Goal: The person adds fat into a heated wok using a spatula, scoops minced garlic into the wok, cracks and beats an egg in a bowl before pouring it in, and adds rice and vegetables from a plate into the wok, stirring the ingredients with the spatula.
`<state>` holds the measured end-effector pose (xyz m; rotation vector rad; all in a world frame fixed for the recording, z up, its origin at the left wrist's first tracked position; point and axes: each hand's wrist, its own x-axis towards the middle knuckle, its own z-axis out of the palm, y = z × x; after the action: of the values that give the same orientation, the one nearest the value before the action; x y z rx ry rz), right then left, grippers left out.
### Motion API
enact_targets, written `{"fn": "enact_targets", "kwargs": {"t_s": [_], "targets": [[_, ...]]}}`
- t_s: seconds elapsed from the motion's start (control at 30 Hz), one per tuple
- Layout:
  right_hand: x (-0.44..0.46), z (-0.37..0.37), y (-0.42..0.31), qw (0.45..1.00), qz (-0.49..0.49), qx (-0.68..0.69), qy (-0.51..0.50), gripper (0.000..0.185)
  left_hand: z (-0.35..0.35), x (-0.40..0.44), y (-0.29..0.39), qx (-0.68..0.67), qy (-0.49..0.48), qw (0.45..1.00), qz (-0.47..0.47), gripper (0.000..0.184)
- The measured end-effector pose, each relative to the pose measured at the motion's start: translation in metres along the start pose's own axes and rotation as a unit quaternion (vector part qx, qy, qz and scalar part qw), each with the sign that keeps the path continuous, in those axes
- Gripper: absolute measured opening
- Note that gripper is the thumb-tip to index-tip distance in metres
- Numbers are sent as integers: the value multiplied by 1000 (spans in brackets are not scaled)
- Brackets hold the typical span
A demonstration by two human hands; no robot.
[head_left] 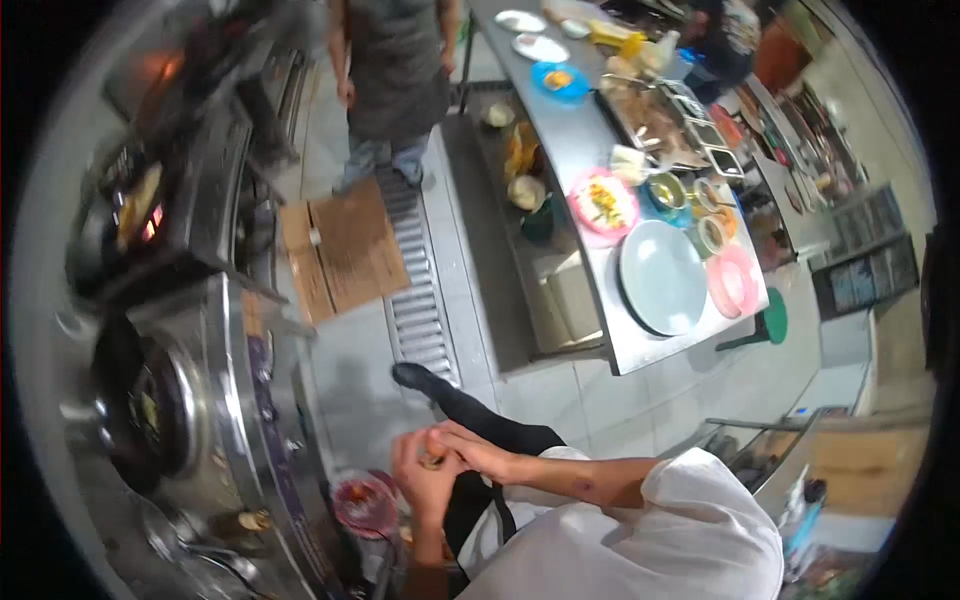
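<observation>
My left hand [423, 480] and my right hand [475, 450] are pressed together in front of my body. Their fingers are closed around a small thing, mostly hidden, with only an orange-brown bit showing, so I cannot name it. Just left of and below my left hand is a pink basket [365, 503] with reddish contents. Farther left, a dark wok [125, 400] sits on the steel stove [215, 350], with some food inside.
A person in a dark apron [395, 70] stands ahead, near flattened cardboard [345, 250] on the floor. The steel table [640, 360] carries a large pale plate [662, 280], a pink plate of food [604, 203] and several bowls. Flames show at the far-left burner [152, 225].
</observation>
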<state>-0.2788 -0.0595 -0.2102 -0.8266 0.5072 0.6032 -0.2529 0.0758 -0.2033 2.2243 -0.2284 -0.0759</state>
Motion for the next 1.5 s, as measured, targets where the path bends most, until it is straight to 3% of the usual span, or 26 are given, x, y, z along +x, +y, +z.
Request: {"fn": "enact_targets", "kwargs": {"t_s": [0.07, 0.2, 0.27, 0.4, 0.5, 0.6, 0.67, 0.73, 0.8, 0.87, 0.97, 1.03, 1.07, 1.17, 1.5], "targets": [[-25, -9, -10, 996, -74, 53, 18, 39, -2, 1, 50, 17, -34, 997, 62, 47], [-89, -51, -42, 972, -72, 205, 86, 32, -13, 0, 129, 0, -73, 983, 166, 57], [-135, -101, -57, 966, -139, 189, 110, 25, -18, -5, 140, -58, -192, 979, -45, 53], [-191, -161, -85, 945, -183, 175, 210, 23, 5, -5, 91, -78, -192, 976, -65, 38], [-224, -206, -123, 928, -210, 137, 276, 20, 22, 3, 110, -130, -229, 958, -112, 36], [-249, -257, -143, 911, -233, 148, 306, 17, 84, 39, 156, -206, -285, 932, -90, 35], [-271, -287, -150, 904, -225, 177, 318, 13, 140, 75, 218, -140, -334, 929, -70, 45], [-287, -324, -143, 906, -225, 147, 327, 11, 219, 116, 258, -196, -375, 906, 0, 58], [-309, -351, -138, 918, -199, 116, 322, 11, 277, 151, 344, -115, -431, 894, 37, 69], [-324, -378, -126, 924, -180, 118, 317, 11, 347, 187, 388, -125, -445, 886, -25, 70], [-345, -404, -112, 900, -177, 153, 368, 10, 456, 235, 387, -57, -391, 918, -32, 76], [-355, -417, -102, 895, -171, 177, 373, 11, 526, 261, 346, -40, -275, 951, -133, 69], [-358, -423, -99, 886, -172, 205, 378, 13, 530, 258, 358, -42, -270, 952, -138, 69], [-368, -430, -100, 879, -181, 234, 374, 14, 534, 239, 393, 21, -101, 993, -65, 46], [-374, -450, -114, 877, -180, 218, 388, 12, 535, 242, 382, -43, -110, 978, -173, 30]]}}
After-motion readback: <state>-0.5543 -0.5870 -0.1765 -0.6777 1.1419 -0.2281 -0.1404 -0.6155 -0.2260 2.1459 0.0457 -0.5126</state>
